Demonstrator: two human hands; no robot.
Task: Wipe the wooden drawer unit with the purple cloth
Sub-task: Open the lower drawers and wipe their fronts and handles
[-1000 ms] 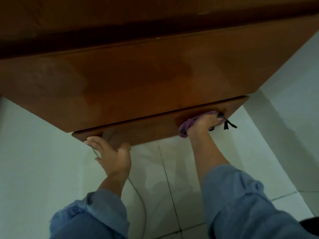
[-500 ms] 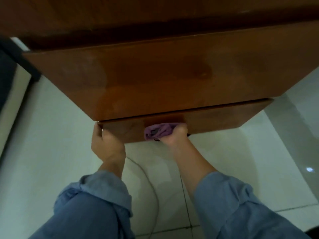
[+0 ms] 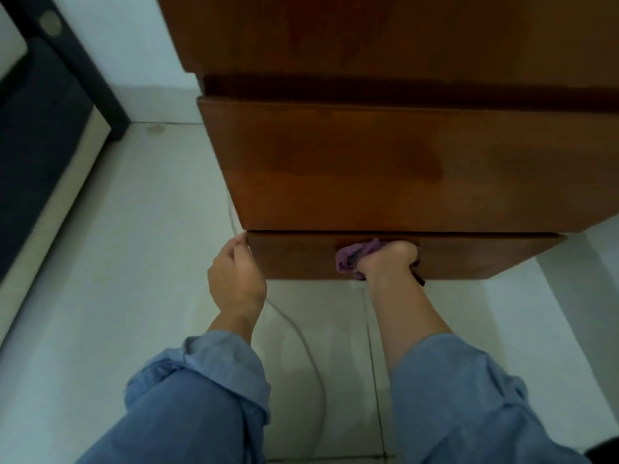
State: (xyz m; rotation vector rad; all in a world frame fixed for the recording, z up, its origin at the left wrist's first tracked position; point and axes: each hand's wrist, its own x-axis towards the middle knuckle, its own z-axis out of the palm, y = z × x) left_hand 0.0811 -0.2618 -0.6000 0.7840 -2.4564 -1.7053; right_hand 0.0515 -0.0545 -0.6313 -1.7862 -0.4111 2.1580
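While I crouch before the tall brown wooden drawer unit (image 3: 402, 169), my right hand (image 3: 390, 261) is closed around the bunched purple cloth (image 3: 351, 257) and presses it against the face of the lowest drawer front (image 3: 485, 256), near its middle. The cloth shows just to the left of my knuckles, touching the wood. My left hand (image 3: 234, 272) is curled around the left end of that same drawer front, fingers wrapped over the corner, gripping it and nothing else.

The drawer front's long axis runs left to right. From the cloth, more unwiped face appears to lie to the right than to the left; my right hand is the nearer one to all of it. Room to the right is open up to the drawer's far corner. To the left, my bracing hand bounds the stroke. Below lies pale tiled floor (image 3: 134, 296), with a thin pale cable (image 3: 301, 333) trailing beneath my forearms, clear of the wiping path in my judgement.
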